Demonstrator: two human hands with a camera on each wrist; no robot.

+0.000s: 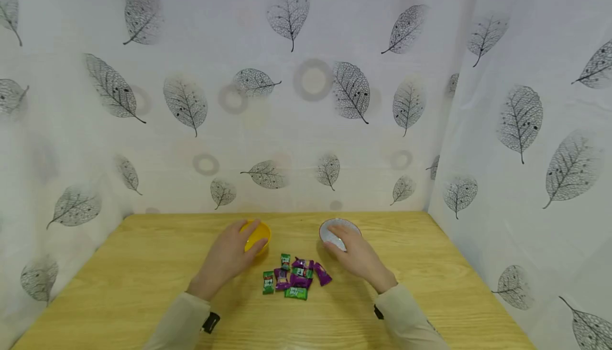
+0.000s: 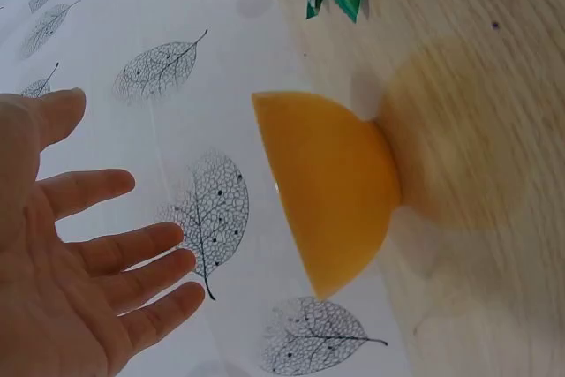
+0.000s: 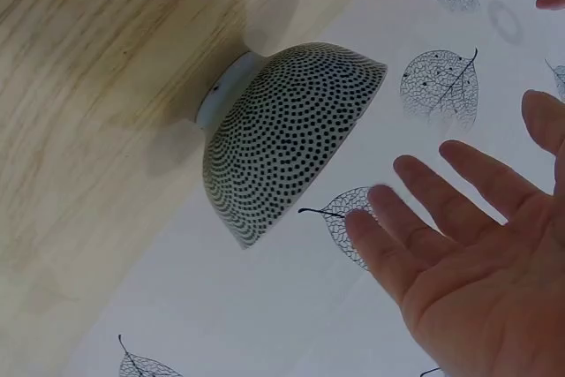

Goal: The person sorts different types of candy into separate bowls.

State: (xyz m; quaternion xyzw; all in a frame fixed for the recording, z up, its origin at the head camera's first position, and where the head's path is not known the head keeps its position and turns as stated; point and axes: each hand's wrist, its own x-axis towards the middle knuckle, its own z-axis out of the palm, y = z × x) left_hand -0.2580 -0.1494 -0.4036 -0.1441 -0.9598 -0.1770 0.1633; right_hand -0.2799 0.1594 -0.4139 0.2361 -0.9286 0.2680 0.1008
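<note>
A yellow bowl [image 2: 331, 187] stands upright on the table. My left hand [image 1: 227, 257] is over its near left side in the head view; in the left wrist view the fingers are spread, with a gap between them and the rim. To the right, my right hand [image 1: 356, 254] hovers over a white bowl with dark dots [image 3: 287, 134], its fingers extended and apart from the rim in the right wrist view. Neither hand holds anything. Between the hands, nearer the person, several wrapped candies lie in a loose group, among them a green packet [image 1: 268, 282] and a purple packet [image 1: 322, 274].
The wooden table [image 1: 143, 265] reaches back to a pale curtain [image 1: 306, 127] printed with grey leaves, which also hangs along both sides. Dark bands show at both wrists, below the beige sleeves [image 1: 406, 313].
</note>
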